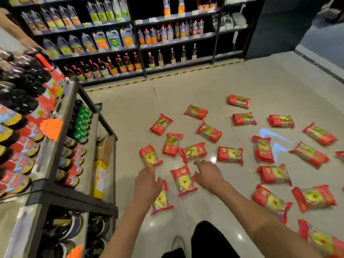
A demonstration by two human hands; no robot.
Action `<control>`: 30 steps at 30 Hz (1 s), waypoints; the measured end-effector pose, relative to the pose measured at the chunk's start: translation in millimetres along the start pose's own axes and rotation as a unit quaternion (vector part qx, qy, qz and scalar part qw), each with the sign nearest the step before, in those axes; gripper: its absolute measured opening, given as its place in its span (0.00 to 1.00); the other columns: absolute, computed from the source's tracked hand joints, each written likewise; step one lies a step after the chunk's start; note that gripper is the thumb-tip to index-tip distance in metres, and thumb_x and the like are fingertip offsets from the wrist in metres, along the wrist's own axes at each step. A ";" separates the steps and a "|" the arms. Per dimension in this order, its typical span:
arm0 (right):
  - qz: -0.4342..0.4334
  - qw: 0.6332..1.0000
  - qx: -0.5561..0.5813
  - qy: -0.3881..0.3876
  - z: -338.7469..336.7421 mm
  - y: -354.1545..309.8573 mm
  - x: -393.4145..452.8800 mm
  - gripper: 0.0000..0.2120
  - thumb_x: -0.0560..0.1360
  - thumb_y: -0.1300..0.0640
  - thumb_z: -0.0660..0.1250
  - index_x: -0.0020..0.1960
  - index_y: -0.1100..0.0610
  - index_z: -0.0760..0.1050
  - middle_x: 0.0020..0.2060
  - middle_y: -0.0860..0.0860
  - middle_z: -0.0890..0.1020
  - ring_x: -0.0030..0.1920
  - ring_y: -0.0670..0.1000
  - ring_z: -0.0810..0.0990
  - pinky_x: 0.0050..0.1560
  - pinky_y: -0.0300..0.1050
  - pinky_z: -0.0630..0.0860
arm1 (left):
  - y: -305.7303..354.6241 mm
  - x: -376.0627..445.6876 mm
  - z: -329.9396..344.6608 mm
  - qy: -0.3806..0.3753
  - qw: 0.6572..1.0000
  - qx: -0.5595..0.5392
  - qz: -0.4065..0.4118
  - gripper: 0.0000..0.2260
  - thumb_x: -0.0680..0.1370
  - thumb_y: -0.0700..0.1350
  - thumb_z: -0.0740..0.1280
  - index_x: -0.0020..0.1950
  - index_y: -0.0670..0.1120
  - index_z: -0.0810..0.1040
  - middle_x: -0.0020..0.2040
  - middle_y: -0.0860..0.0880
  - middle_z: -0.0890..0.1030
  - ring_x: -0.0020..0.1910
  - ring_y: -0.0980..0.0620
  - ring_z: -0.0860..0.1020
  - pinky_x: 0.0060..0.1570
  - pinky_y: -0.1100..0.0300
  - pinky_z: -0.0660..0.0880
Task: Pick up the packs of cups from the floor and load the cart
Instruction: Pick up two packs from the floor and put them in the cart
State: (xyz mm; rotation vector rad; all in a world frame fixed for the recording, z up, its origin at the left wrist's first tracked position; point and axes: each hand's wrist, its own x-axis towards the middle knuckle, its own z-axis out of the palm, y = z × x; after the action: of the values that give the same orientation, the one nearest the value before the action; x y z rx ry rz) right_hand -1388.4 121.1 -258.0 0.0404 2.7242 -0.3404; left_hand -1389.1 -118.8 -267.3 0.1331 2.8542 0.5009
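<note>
Several red and yellow packs of cups lie scattered flat on the pale tiled floor (130,112). My left hand (147,183) reaches down with fingers spread, its tips at the near end of one pack (149,155), and it hangs over another pack (162,199). My right hand (208,175) is stretched out with loose fingers between a pack (183,180) and a pack (193,151). Neither hand holds anything. No cart is in view.
A display stand (61,127) stacked with bottles and packets stands close on the left, with a cardboard box (100,175) on its lower shelf. Shelves of oil and sauce bottles (119,41) line the back wall. My dark-clad knee (210,239) is at the bottom.
</note>
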 end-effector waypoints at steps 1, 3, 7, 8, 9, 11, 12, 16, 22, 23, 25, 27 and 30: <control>0.015 1.000 0.000 -0.020 5.1 3.9 17.8 0.26 0.79 0.51 0.61 0.77 0.54 0.65 0.67 0.58 0.76 0.64 0.61 0.76 0.61 0.50 0.74 | -1.8 16.9 9.2 -0.005 1.000 0.001 0.002 0.26 0.74 0.55 0.59 0.62 0.38 0.79 0.57 0.38 0.81 0.55 0.35 0.80 0.52 0.45 0.78; 0.046 0.997 0.007 -0.061 20.9 13.1 56.5 0.23 0.80 0.51 0.60 0.73 0.55 0.68 0.66 0.57 0.77 0.65 0.61 0.76 0.63 0.50 0.71 | -5.6 51.5 32.8 -0.026 0.999 -0.031 -0.012 0.28 0.75 0.56 0.55 0.64 0.39 0.77 0.58 0.38 0.80 0.57 0.35 0.79 0.54 0.45 0.77; 0.100 0.983 0.061 -0.138 66.8 31.1 134.3 0.22 0.78 0.49 0.60 0.68 0.58 0.71 0.66 0.60 0.77 0.66 0.61 0.76 0.64 0.51 0.71 | -13.3 112.6 92.0 -0.094 0.973 -0.143 -0.153 0.17 0.80 0.47 0.65 0.67 0.41 0.75 0.64 0.39 0.78 0.65 0.39 0.76 0.62 0.51 0.71; 0.102 0.982 0.076 -0.141 82.5 34.6 154.2 0.23 0.77 0.47 0.59 0.67 0.59 0.71 0.64 0.61 0.77 0.65 0.61 0.77 0.63 0.50 0.73 | -21.1 125.5 111.9 -0.093 0.965 -0.171 -0.177 0.17 0.80 0.46 0.66 0.66 0.40 0.76 0.64 0.39 0.79 0.65 0.39 0.76 0.63 0.51 0.71; 0.098 0.980 0.084 -0.150 99.0 38.1 175.1 0.25 0.77 0.45 0.59 0.67 0.60 0.71 0.63 0.61 0.78 0.64 0.61 0.78 0.62 0.50 0.75 | -31.2 138.4 136.5 -0.095 0.958 -0.191 -0.191 0.18 0.79 0.47 0.67 0.67 0.41 0.76 0.65 0.39 0.79 0.65 0.39 0.76 0.63 0.51 0.71; 0.092 0.976 0.105 -0.167 139.9 48.5 217.4 0.23 0.79 0.47 0.61 0.68 0.60 0.70 0.63 0.62 0.78 0.63 0.61 0.78 0.61 0.52 0.75 | -54.4 161.3 185.9 -0.113 0.950 -0.200 -0.209 0.22 0.78 0.49 0.68 0.69 0.41 0.75 0.67 0.39 0.78 0.66 0.39 0.76 0.63 0.52 0.71; 0.092 0.974 0.111 -0.173 165.8 56.3 237.3 0.24 0.79 0.48 0.62 0.70 0.60 0.69 0.64 0.61 0.78 0.64 0.61 0.77 0.62 0.53 0.75 | -67.4 172.0 211.6 -0.118 0.948 -0.201 -0.219 0.22 0.78 0.48 0.68 0.70 0.40 0.74 0.67 0.39 0.78 0.66 0.39 0.76 0.63 0.52 0.71; 0.092 0.971 0.109 -0.194 279.0 91.9 306.5 0.29 0.77 0.47 0.62 0.74 0.60 0.67 0.66 0.64 0.77 0.67 0.63 0.76 0.65 0.57 0.74 | -113.5 208.9 316.9 -0.122 0.931 -0.217 -0.268 0.21 0.78 0.41 0.70 0.70 0.38 0.73 0.64 0.37 0.78 0.64 0.39 0.76 0.60 0.54 0.70; 0.094 0.967 0.065 -0.226 455.6 156.6 376.0 0.38 0.74 0.38 0.54 0.74 0.64 0.66 0.71 0.65 0.72 0.74 0.63 0.68 0.73 0.58 0.67 | -192.0 250.8 486.2 -0.150 0.922 -0.223 -0.277 0.23 0.78 0.41 0.69 0.72 0.39 0.71 0.67 0.37 0.77 0.67 0.39 0.74 0.67 0.51 0.71; 0.100 0.967 0.061 -0.228 476.7 160.7 384.2 0.34 0.78 0.42 0.58 0.74 0.65 0.65 0.71 0.65 0.71 0.73 0.63 0.68 0.73 0.56 0.67 | -206.0 259.7 510.0 -0.147 0.923 -0.220 -0.280 0.22 0.79 0.41 0.69 0.72 0.40 0.72 0.68 0.38 0.76 0.68 0.40 0.74 0.67 0.51 0.70; 0.114 0.967 0.060 -0.219 515.3 170.1 401.0 0.28 0.82 0.49 0.62 0.74 0.67 0.65 0.71 0.67 0.71 0.72 0.64 0.69 0.69 0.54 0.67 | -234.0 276.7 553.8 -0.135 0.923 -0.212 -0.291 0.22 0.79 0.41 0.69 0.72 0.41 0.72 0.69 0.39 0.76 0.68 0.41 0.74 0.67 0.53 0.69; 0.132 0.962 0.070 -0.227 553.8 180.8 415.4 0.26 0.84 0.52 0.60 0.73 0.69 0.64 0.71 0.69 0.68 0.71 0.66 0.68 0.69 0.54 0.64 | -259.0 287.3 587.8 -0.119 0.915 -0.222 -0.315 0.20 0.78 0.38 0.68 0.70 0.40 0.73 0.66 0.39 0.78 0.63 0.42 0.77 0.63 0.52 0.73; 0.190 0.953 0.134 -0.192 595.7 194.9 438.2 0.30 0.82 0.51 0.64 0.75 0.68 0.60 0.71 0.69 0.68 0.72 0.66 0.67 0.69 0.53 0.63 | -295.0 289.4 624.0 -0.110 0.910 -0.202 -0.345 0.20 0.74 0.36 0.69 0.67 0.39 0.75 0.60 0.39 0.79 0.56 0.46 0.77 0.58 0.52 0.75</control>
State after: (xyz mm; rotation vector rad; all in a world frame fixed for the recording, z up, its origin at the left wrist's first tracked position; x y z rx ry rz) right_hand -1551.9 157.3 -1004.2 0.5117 2.2067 -0.5367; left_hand -1527.0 -155.5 -1002.0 -0.8051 2.2909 0.8210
